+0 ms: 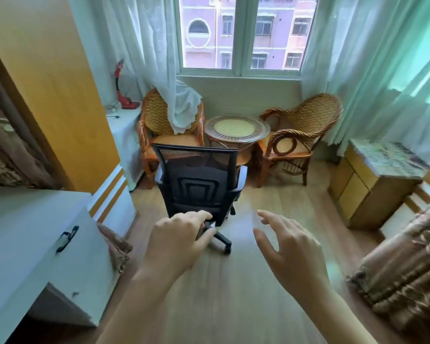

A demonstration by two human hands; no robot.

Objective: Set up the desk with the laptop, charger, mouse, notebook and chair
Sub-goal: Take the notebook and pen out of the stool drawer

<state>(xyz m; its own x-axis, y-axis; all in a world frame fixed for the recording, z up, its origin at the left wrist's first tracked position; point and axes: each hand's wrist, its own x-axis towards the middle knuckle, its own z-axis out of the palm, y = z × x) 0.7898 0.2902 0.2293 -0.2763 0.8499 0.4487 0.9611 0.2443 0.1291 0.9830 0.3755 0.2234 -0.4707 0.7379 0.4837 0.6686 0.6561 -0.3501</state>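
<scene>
Black mesh-backed chair, matt wood floor, woven wicker armchairs.

Bare floor lies open between desk, office chair and bed.

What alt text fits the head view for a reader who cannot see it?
Two open, empty hands, left hand and right hand, reach toward the back of a black mesh office chair on a wooden floor. Beyond it, two wicker chairs flank a small round table under a window; a white desk stands at left.
</scene>
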